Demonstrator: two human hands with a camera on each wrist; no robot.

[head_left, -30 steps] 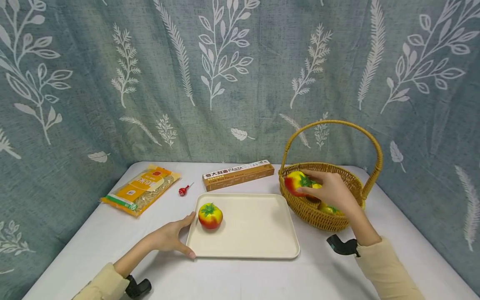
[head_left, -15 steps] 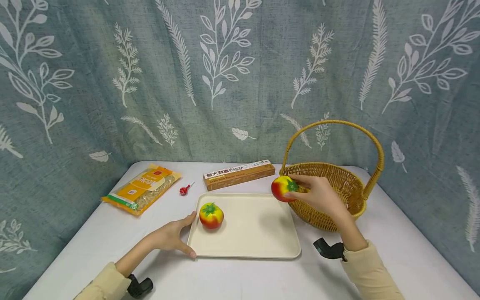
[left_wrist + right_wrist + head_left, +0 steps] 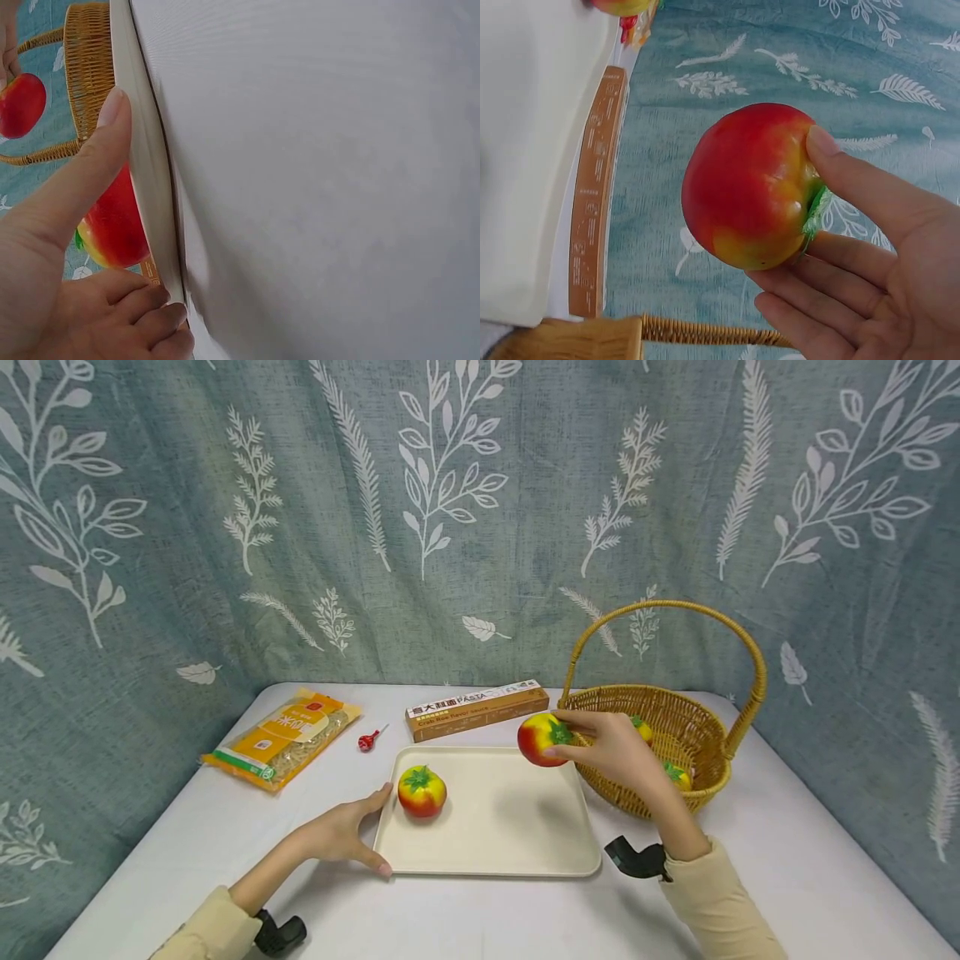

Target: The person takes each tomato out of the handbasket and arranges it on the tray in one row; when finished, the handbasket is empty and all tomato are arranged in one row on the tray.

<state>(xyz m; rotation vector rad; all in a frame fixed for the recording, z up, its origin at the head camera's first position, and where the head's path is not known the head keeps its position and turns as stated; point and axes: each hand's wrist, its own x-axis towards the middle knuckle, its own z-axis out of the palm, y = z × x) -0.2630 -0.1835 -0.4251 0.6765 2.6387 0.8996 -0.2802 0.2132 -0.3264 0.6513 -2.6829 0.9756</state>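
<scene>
Transfer seemed midway | fruit (image 3: 537, 742) was pinched above tray (image 3: 495, 839) by right hand (image 3: 615, 748) | tray was touched by spread left hand (image 3: 339, 833) | lowering seemed needed

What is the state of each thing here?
Tray: lying flat
Left hand: touching tray edge
Held fruit: above tray, not touching
Right hand: gripping held fruit
Tray fruit: resting, leaves up
Basket: upright, handle raised
Basket fruits: inside, partly hidden
Pasta box: lying flat
Orange bag: lying flat
Lollipop: lying down

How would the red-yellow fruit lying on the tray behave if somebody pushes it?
The fruit would probably roll, since its sides are rounded. The raised rim of the tray might stop it. Its shiny skin could feel slippery.
</scene>
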